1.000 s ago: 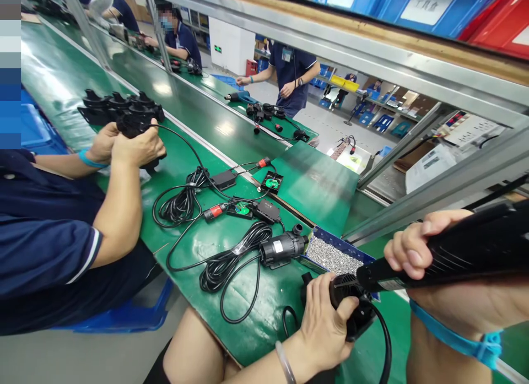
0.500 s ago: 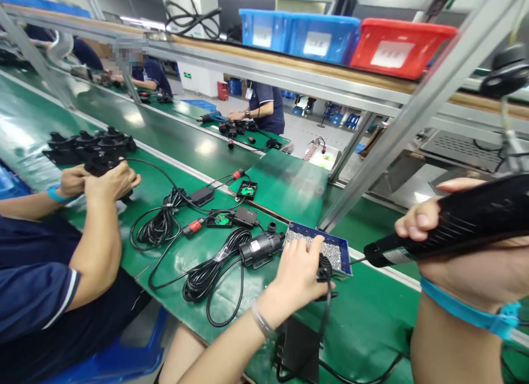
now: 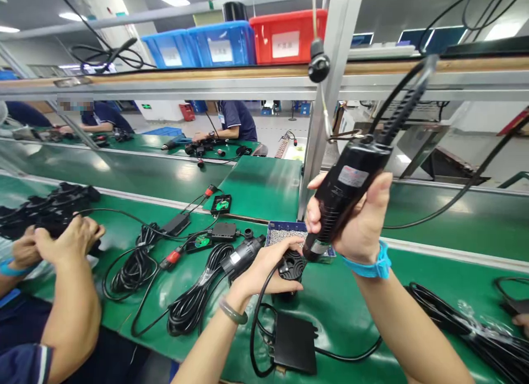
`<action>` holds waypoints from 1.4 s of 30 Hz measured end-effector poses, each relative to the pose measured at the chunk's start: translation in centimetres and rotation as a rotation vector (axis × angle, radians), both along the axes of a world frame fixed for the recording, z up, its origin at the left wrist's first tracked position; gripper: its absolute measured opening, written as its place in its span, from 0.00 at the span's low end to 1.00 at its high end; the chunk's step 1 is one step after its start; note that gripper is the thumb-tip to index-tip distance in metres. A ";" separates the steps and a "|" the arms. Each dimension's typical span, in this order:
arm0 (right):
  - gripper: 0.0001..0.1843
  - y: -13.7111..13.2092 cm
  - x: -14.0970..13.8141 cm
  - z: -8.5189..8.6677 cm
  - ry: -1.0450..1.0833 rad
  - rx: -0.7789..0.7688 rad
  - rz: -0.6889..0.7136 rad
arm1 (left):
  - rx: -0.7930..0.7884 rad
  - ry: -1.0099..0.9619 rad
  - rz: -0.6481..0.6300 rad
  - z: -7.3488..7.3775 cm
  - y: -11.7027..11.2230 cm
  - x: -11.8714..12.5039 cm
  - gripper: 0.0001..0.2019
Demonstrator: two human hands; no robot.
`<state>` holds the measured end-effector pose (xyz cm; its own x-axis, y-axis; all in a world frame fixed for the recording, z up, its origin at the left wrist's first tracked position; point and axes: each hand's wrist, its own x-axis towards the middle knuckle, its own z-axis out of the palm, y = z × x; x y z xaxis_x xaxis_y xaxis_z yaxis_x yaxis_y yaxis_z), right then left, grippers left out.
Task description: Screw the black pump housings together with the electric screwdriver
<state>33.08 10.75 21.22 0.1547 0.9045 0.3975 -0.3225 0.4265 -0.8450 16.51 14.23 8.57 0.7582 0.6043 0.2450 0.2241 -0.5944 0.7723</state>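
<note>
My right hand (image 3: 363,224) is wrapped round a black electric screwdriver (image 3: 345,180) that slants down to the left. Its lower end is at the top of a black pump (image 3: 291,265) with a ribbed round end; whether the bit touches a screw is hidden. My left hand (image 3: 264,265) grips this pump from the left, fingers behind it and thumb in front. Just behind stands a blue tray (image 3: 285,225) of small silvery screws (image 3: 283,238). A cable runs from the pump to a flat black box (image 3: 294,342) nearer me.
Another pump (image 3: 243,255) with coiled cable (image 3: 192,304) lies to the left. Beyond are small open boxes with green circuit boards (image 3: 222,204). A co-worker's hands (image 3: 61,243) work at far left. A metal post (image 3: 326,97) rises behind the screwdriver; coiled cables (image 3: 467,329) lie right.
My right hand has swung the screwdriver from nearly level at the right to steeply slanted, its lower end over the pump. My left hand stays on the pump. The view has turned right.
</note>
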 end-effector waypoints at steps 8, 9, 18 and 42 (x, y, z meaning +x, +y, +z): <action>0.37 -0.8 -0.6 0.0 0.002 -0.047 0.213 | 0.100 0.027 0.083 -1.2 0.1 -0.2 0.39; 0.37 -0.8 -0.7 -0.1 0.006 -0.043 0.229 | 0.112 0.027 0.091 -1.3 0.0 -0.2 0.37; 0.41 -0.5 -0.6 -1.1 0.023 -0.047 0.373 | 0.126 0.031 0.109 -1.5 -0.3 -0.4 0.28; 0.41 3.1 5.7 -8.1 -0.271 -0.235 -0.241 | -0.411 -0.489 0.446 -0.1 -2.4 -2.8 0.38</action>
